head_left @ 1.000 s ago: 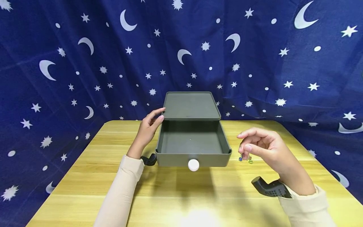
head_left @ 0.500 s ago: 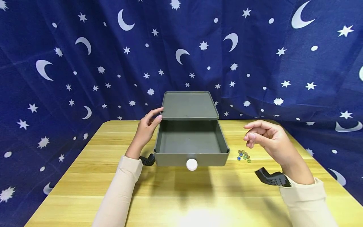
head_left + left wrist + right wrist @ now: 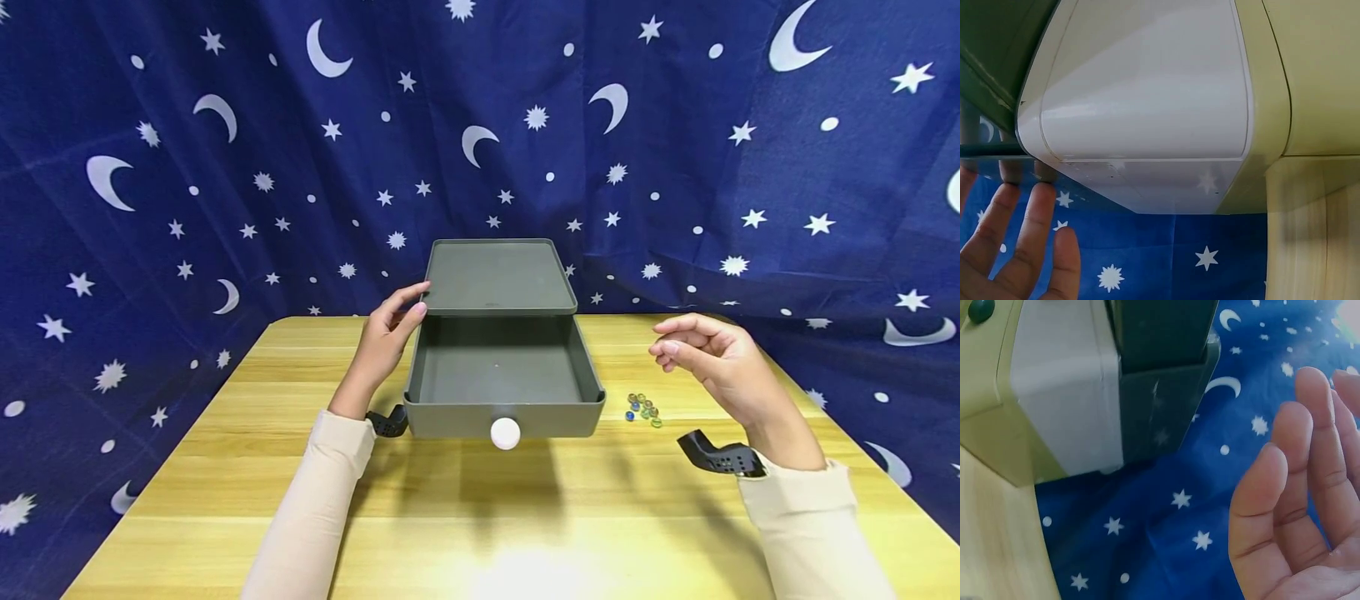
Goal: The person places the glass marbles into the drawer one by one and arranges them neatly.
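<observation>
A drawer unit stands on the table; its grey-green top drawer is pulled out, with the bare floor showing and a round white knob in front. Above the drawer lies the unit's flat grey lid. My left hand touches the lid's left edge, its fingers fairly straight against the green side. To the right of the drawer, several small glass marbles sit on the table. Just beyond and above them hovers my right hand, fingers loosely bent and holding nothing.
Below the green part, the wrist views show a white section and a yellow section of the unit. The light wooden table ends at a blue curtain with moons and stars. Each wrist wears a black camera mount.
My right hand has moved up and to the right, away from the marbles, which now show fully. The left hand stays at the lid's edge. The view has shifted slightly.
</observation>
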### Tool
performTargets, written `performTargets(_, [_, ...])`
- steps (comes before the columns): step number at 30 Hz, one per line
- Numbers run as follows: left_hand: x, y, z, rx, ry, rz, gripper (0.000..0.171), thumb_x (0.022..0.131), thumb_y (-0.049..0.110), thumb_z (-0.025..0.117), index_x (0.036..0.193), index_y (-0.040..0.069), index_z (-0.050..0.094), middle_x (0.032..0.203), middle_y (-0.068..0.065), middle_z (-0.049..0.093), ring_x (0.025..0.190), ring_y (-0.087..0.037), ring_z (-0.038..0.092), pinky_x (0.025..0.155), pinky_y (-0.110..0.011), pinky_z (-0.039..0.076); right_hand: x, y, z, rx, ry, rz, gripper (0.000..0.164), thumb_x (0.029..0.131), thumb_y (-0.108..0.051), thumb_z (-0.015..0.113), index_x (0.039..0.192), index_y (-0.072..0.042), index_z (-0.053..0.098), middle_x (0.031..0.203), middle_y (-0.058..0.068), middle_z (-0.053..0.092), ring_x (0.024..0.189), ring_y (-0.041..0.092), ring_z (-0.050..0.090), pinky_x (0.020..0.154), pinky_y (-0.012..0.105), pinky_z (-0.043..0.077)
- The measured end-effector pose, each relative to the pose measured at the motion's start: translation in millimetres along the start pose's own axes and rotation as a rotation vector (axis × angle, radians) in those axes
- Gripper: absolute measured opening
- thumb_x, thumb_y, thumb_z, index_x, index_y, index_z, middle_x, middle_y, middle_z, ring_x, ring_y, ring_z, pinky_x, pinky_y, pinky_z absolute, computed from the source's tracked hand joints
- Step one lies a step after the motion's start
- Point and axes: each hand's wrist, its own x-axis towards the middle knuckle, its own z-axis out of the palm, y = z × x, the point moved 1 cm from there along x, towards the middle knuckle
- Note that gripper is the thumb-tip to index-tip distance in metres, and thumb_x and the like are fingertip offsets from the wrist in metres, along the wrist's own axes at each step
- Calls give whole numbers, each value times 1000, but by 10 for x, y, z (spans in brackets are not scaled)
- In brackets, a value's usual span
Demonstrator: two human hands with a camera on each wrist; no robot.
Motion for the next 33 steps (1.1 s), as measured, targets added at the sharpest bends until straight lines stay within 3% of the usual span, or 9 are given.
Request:
performTargets(9, [-3, 1, -13, 0, 2, -1, 40, 111, 14, 59, 150, 4, 63, 151, -14, 62, 109, -14, 63, 95, -23, 48, -17, 126, -162, -87, 22, 109, 45, 97, 27, 52, 117, -4, 78, 111, 4, 81, 91, 12, 73, 77, 23, 57])
performTargets(23, [3, -13, -8, -8, 3, 2, 40, 111, 13, 59, 150, 4, 63, 152, -13, 62, 111, -12, 63, 97, -23, 48, -70, 327, -353, -183, -10, 245, 48, 99, 21, 56, 119, -18, 79, 112, -2, 80, 94, 9, 73, 78, 23, 57])
performTargets(33, [3, -11, 1, -13, -1, 3, 41, 111, 13, 59, 150, 3, 63, 152, -14, 62, 112, -11, 63, 98, -23, 48, -130, 431, -460, -277, 16, 307, 46, 100, 16, 60, 114, -23, 80, 111, -8, 79, 99, 4, 74, 81, 20, 57])
